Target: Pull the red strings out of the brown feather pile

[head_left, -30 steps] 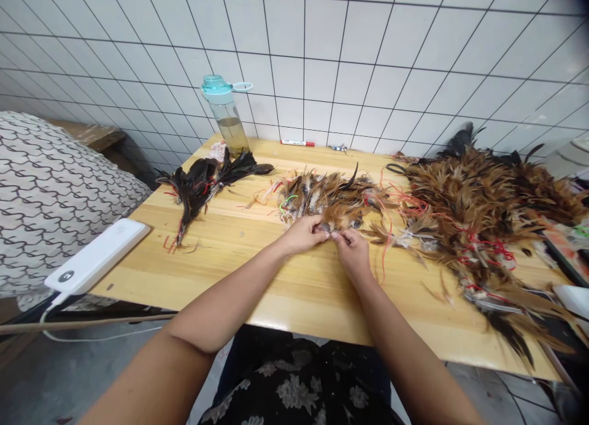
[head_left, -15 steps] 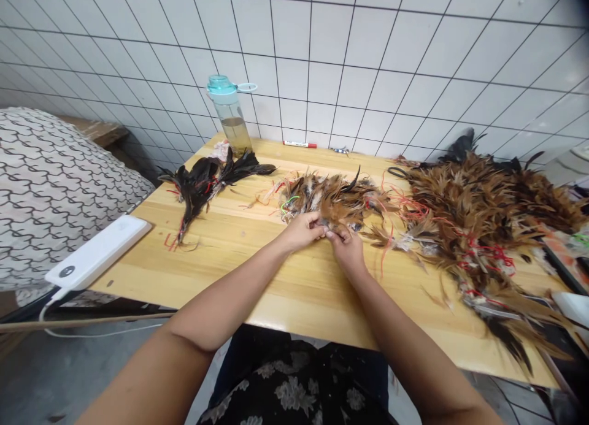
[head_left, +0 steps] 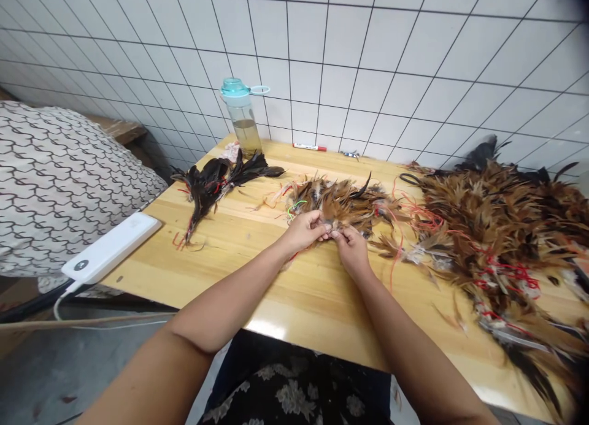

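Note:
My left hand (head_left: 305, 232) and my right hand (head_left: 351, 248) meet at the middle of the wooden table, fingertips pinched close together. Between them they grip a small brown feather bunch (head_left: 338, 211) by its lower end; the exact spot they pinch is mostly covered by the fingers. Just behind lies a pile of brown feathers (head_left: 317, 189), with a green string (head_left: 297, 208) at its left side and red strings at its right. A short red thread shows below my left hand.
Black feather bunches (head_left: 207, 183) tied with red lie at left, near a water bottle (head_left: 246, 127). A red-and-white marker (head_left: 310, 147) rests by the tiled wall. A large heap of brown feathers (head_left: 497, 210) fills the right. A white power bank (head_left: 113, 244) sits at the left edge.
The whole view has shifted, so the table things appear farther right. Both hands stay together at the feather bunch, with the right fingers slightly changed in position.

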Demonstrator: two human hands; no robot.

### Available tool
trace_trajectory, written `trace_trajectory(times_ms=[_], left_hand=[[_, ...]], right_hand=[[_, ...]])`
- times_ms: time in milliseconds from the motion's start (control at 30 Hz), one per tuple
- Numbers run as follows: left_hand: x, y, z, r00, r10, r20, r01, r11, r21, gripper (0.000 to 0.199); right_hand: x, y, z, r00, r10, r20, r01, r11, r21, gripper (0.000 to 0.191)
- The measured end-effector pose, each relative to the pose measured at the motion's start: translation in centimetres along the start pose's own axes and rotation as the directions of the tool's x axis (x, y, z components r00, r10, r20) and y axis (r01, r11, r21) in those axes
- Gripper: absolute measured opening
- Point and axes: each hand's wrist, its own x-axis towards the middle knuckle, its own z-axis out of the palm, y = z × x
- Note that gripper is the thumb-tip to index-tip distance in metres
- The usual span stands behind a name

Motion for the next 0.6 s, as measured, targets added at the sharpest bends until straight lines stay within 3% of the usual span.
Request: trace_trajectory(times_ms=[400, 600], left_hand=[[0.7, -1.4, -0.2, 0.998, 0.065, 0.022, -0.067, 0.989, 0.131, 0.02], [0.6, -1.2, -0.1, 0.999, 0.025, 0.032, -0.027, 0.997, 0.068, 0.025]], right_hand=[[-0.3, 0.4, 0.4, 0.996, -0.084, 0.006, 0.084, 0.992, -0.093, 0.024], [-0.3, 0.4, 0.2, 0.994, -0.102, 0.03, 0.105, 0.983, -0.152, 0.021]])
